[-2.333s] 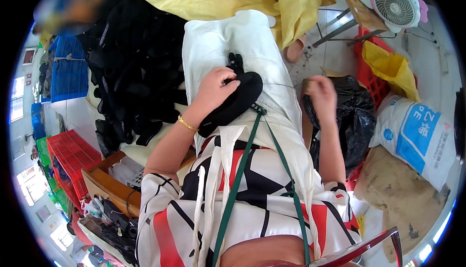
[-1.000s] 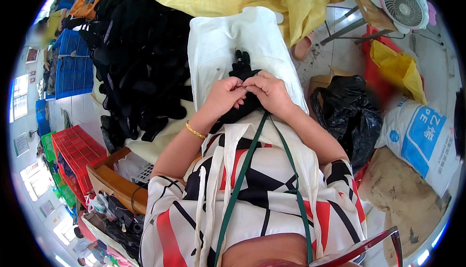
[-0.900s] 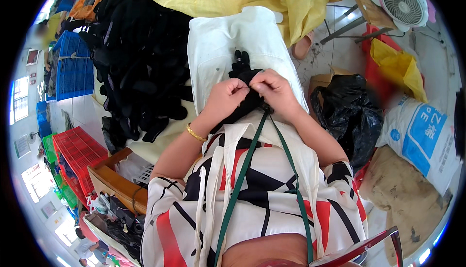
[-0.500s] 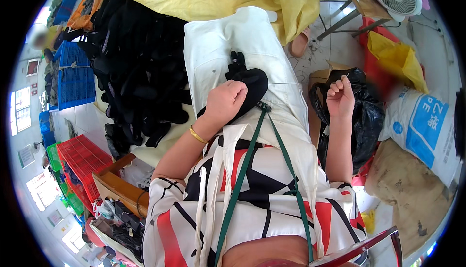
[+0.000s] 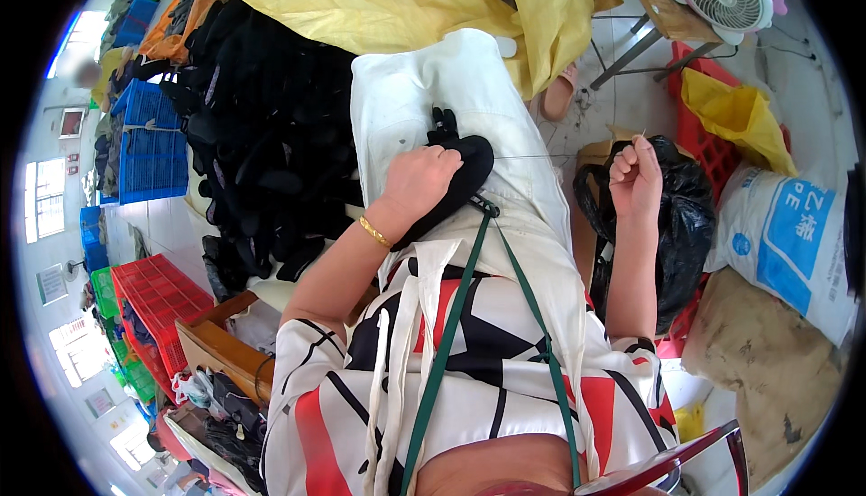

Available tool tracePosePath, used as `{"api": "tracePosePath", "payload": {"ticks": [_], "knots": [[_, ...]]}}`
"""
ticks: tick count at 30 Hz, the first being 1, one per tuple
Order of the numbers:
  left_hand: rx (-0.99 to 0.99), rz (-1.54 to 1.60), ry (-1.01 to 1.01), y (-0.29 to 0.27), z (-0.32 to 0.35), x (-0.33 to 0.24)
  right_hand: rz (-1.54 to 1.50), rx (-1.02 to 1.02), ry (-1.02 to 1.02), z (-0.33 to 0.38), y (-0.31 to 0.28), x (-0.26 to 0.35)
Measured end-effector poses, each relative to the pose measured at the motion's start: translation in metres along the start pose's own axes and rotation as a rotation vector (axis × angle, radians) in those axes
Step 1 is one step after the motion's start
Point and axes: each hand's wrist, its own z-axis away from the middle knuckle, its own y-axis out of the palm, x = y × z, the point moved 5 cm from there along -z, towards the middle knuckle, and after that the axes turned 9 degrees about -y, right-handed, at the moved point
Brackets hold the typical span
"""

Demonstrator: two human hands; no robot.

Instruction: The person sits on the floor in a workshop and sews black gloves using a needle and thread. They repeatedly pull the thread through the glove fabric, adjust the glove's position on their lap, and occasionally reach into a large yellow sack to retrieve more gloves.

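Note:
Over the white apron (image 5: 528,180) on my lap, my left hand (image 5: 420,180) is closed on a black, shoe-shaped fabric piece (image 5: 478,160) with a rounded end. A small black bunched part (image 5: 442,124) sticks out beyond my knuckles. Off to the right, my right hand (image 5: 635,176) is raised with its thumb and forefinger pinched on a needle (image 5: 644,134), seen only as a thin pale sliver. A dark thread (image 5: 537,155) stretches taut from the black piece toward that hand. Green cords (image 5: 451,334) hang down across my front to the apron.
A large heap of black pieces (image 5: 271,135) lies at the left. Yellow sheeting (image 5: 379,9) spreads ahead. By my right forearm stands a black plastic bag (image 5: 678,225), with a white-and-blue sack (image 5: 785,243) beyond. Blue (image 5: 152,149) and red crates (image 5: 162,302) stand at far left.
The view has shifted slightly. Both hands keep nearly the same pose, with the thread still taut between the black piece and my right hand.

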Motion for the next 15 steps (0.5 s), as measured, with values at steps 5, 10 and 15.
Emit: {"api": "tracePosePath", "payload": {"ticks": [5, 10, 15], "knots": [[-0.009, 0.013, 0.059, 0.001, -0.010, -0.011, 0.143, 0.057, -0.129, -0.011, 0.042, 0.045], [0.064, 0.078, -0.045, 0.005, -0.011, -0.006, -0.094, 0.021, -0.438, -0.041, 0.028, 0.129], [0.082, 0.469, -0.338, 0.018, -0.004, 0.020, 0.512, 0.261, -0.631, -0.030, 0.069, 0.074]]}}
